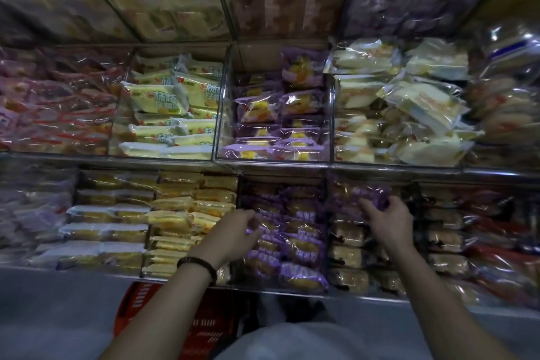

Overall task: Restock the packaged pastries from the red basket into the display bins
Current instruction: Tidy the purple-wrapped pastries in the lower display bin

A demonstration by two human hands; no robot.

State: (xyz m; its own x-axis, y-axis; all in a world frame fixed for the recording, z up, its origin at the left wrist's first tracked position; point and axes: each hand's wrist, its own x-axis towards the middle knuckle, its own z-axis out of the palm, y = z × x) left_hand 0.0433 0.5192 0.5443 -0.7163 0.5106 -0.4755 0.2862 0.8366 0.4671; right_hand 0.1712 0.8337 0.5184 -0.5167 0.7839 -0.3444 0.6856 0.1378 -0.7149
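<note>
A clear display bin (pixel 237 245) on the lowest shelf holds several purple-wrapped pastries (pixel 302 248). My left hand (pixel 233 232) reaches into its left side, fingers curled on a purple packet there. My right hand (pixel 390 218) is over the bin to the right and grips a bunch of purple packets (pixel 369 194) above the brown pastries. The red basket (pixel 140 310) stands on the floor below my left forearm, its contents hidden by my arm and body.
Bins of yellow pastries (pixel 187 219) lie left of the purple bin, brown ones (pixel 349 256) to its right. The middle shelf carries yellow (pixel 163 102), purple (pixel 277 114) and pale packets (pixel 409 108). A metal shelf edge (pixel 87 270) runs along the front.
</note>
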